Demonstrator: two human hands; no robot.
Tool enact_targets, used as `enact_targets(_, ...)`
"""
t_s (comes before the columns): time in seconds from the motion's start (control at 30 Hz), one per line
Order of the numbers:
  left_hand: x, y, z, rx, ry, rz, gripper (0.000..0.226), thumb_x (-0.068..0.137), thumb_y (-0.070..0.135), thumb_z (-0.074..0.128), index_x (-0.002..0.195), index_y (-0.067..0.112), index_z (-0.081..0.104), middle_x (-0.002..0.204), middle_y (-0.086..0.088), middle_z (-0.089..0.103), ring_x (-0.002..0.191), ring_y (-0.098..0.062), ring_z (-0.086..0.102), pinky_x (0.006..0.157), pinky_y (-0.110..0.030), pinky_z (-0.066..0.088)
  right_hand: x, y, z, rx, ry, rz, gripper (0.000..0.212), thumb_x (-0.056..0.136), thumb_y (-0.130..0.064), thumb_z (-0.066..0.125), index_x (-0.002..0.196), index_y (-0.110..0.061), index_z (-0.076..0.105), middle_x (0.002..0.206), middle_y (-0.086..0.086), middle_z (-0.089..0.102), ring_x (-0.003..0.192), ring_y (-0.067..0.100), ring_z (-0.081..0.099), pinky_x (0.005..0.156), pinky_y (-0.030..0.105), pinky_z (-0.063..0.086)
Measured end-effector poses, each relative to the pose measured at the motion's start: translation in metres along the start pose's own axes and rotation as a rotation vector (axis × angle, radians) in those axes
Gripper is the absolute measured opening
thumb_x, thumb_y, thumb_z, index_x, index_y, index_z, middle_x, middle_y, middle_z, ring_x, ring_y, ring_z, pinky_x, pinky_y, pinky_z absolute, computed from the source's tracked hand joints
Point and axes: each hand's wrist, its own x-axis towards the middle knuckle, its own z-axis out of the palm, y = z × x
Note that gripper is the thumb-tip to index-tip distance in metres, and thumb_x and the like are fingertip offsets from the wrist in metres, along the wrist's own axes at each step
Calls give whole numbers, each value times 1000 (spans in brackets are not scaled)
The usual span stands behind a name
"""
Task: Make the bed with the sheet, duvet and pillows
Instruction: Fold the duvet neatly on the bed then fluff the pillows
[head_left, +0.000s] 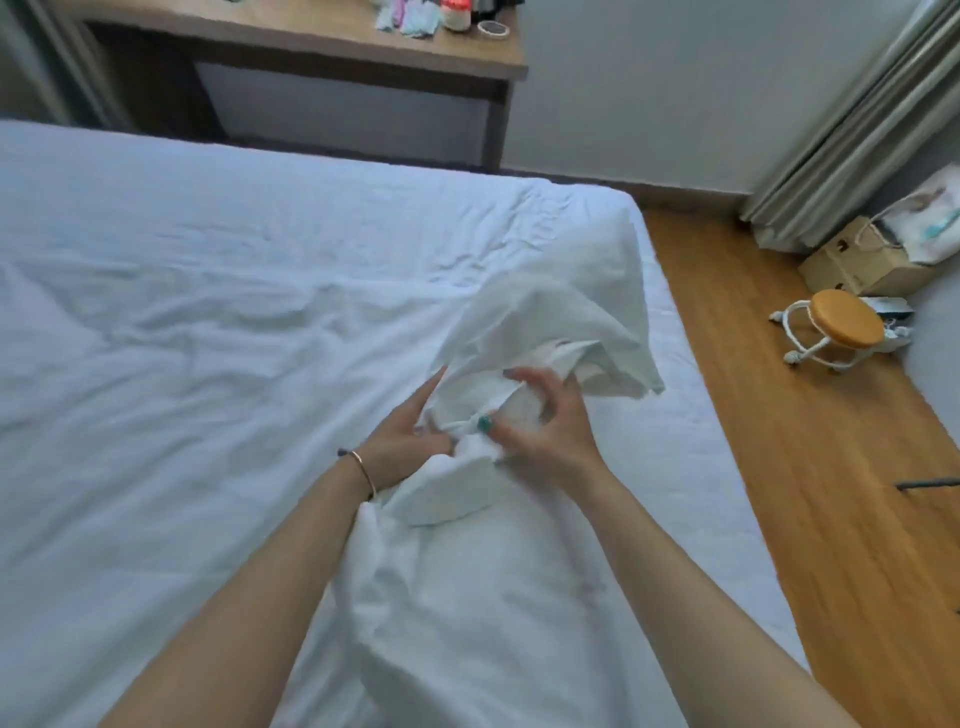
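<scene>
Nearest, a white cloth (457, 597) bunches over the bed. Her left hand (410, 441) pinches its folds; her right hand (540, 431) curls around them. The sheet (182, 312) looks spread; duvet and pillows seem left.

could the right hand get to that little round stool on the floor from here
Probably not. The right hand is gripping white bedding over the bed, and the stool stands well off across open wood floor. Nothing blocks the way; it just looks beyond arm's reach.
</scene>
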Motion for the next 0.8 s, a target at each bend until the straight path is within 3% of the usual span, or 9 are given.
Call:
enact_targets(0.17,-69,-76,-146,31,52,-325,81,61,38,69,136,33,38,119,14,58,114,-13,56,95,-27,44,39,-28,167,-580,-478,-247,62,65,-69,62,123,-47,56,144,-5,37,134,30,24,116,48,15)
enact_targets(0.23,-77,-101,-175,-66,156,-411,110,52,73,68,146,28,32,132,9,52,117,-13,54,98,-32,43,49,-30,209,-450,-461,-327,63,78,-47,73,136,-38,50,155,1,24,141,29,17,119,43,16)
enact_targets(0.3,-70,-119,-185,-45,333,-394,147,33,89,62,153,26,6,151,4,28,136,-19,36,110,-36,33,59,-32,236,-250,-266,-299,69,84,-28,73,143,-36,37,159,2,14,145,19,14,115,27,19)
enact_targets(0.4,-43,-133,-172,489,362,-325,142,44,82,67,148,35,-18,159,4,-6,146,-21,12,116,-42,25,88,-23,253,-381,-191,-80,57,94,-31,54,148,-33,33,160,-3,17,146,20,19,118,44,17)
enact_targets(0.5,-22,-145,-174,472,564,-273,94,78,34,68,149,43,6,146,-10,33,124,-34,47,97,-40,43,98,-7,242,-806,-521,-20,56,94,-40,44,149,-36,31,162,-9,10,148,25,10,115,54,7)
enact_targets(0.6,-31,-170,-206,97,843,-407,53,84,10,58,134,27,47,121,-16,61,103,-37,59,85,-37,45,92,4,209,-1059,-377,-81,77,91,-39,54,153,-39,8,163,-7,-4,149,27,0,117,55,8)
enact_targets(0.7,-47,-183,-231,-139,924,-697,33,73,6,66,104,17,58,115,-16,64,88,-31,55,80,-36,45,128,-24,193,-786,-131,148,91,90,-36,56,153,-35,-9,163,0,-2,146,31,17,113,55,24)
enact_targets(0.77,-40,-172,-228,82,982,-772,44,72,16,70,113,13,54,121,-17,60,101,-34,57,88,-41,44,168,-52,207,-434,-82,374,89,91,-36,56,154,-25,-6,161,8,14,135,31,38,110,47,31)
enact_targets(0.8,-31,-166,-224,277,1055,-650,52,72,20,69,120,9,52,123,-19,56,108,-36,54,92,-44,42,180,-66,221,-306,-114,385,90,91,-32,58,154,-22,-5,160,8,18,133,29,41,109,38,33)
